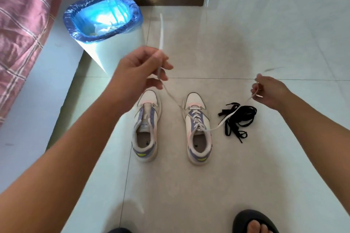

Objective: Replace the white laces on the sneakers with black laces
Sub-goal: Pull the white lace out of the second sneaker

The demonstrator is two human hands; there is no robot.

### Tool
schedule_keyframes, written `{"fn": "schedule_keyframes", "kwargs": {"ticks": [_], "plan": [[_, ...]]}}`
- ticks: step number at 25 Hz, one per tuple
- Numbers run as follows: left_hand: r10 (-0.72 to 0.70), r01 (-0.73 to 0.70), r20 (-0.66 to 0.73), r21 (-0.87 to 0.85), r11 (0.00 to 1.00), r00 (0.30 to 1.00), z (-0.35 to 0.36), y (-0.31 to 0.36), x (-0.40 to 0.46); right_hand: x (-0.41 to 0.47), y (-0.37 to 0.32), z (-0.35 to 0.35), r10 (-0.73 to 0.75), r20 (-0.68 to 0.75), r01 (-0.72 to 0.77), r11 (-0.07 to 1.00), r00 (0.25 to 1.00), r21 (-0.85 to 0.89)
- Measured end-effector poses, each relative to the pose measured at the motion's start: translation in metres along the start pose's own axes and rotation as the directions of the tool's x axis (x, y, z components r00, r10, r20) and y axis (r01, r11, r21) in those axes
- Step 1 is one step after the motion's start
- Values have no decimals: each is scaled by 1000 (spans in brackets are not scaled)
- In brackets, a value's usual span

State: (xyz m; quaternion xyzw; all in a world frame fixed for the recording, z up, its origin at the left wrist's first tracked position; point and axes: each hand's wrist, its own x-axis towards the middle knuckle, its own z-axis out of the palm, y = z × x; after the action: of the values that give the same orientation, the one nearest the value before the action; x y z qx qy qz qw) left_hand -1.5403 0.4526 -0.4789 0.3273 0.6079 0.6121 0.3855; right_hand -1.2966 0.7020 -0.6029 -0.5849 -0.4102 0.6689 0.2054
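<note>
A blue-lined bin (pixel 103 19) stands beyond the left hand (pixel 140 68), a tangle of flat black laces (pixel 239 119) lies below the right hand (pixel 269 91), and both hands, raised apart, pinch opposite ends of the white lace (pixel 191 115) threaded through the right sneaker (pixel 198 128) between them, beside the unlaced left sneaker (pixel 146 126).

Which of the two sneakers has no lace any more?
The left sneaker, nearer the bin: its eyelets are bare. The right sneaker keeps a white lace.
</note>
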Motion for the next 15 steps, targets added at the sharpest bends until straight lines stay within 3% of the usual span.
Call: {"fn": "schedule_keyframes", "kwargs": {"ticks": [2, 3, 4, 5, 6, 7, 9, 12, 15], "plan": [[-75, 75, -10, 307, 949, 997, 30, -33, 16, -15, -12, 31, -85, 168, 87, 996, 982, -4], [-128, 115, -7, 486, 866, 992, 40, -55, 21, -22, -18, 45, -153, 216, 132, 985, 964, 112], [-203, 154, 13, 608, 779, 979, 47, -76, 22, -24, -21, 57, -207, 213, 157, 960, 955, 231], [-297, 189, 40, 689, 700, 954, 52, -96, 18, -25, -19, 67, -229, 184, 185, 956, 956, 227], [-389, 197, 86, 751, 630, 917, 57, -113, 11, -30, -10, 73, -211, 177, 198, 976, 961, 89], [-461, 179, 131, 802, 569, 878, 62, -130, 2, -38, 7, 76, -179, 196, 218, 956, 964, -197], [-473, 93, 180, 862, 498, 862, 70, -156, -13, -55, 57, 74, -65, 302, 245, 756, 951, -607], [-337, 25, 137, 900, 434, 932, 82, -176, -23, -83, 111, 71, 16, 496, 389, 598, 868, -701], [-243, -3, 106, 922, 388, 964, 91, -184, -22, -75, 127, 77, -171, 508, 533, 358, 845, -767]]}}
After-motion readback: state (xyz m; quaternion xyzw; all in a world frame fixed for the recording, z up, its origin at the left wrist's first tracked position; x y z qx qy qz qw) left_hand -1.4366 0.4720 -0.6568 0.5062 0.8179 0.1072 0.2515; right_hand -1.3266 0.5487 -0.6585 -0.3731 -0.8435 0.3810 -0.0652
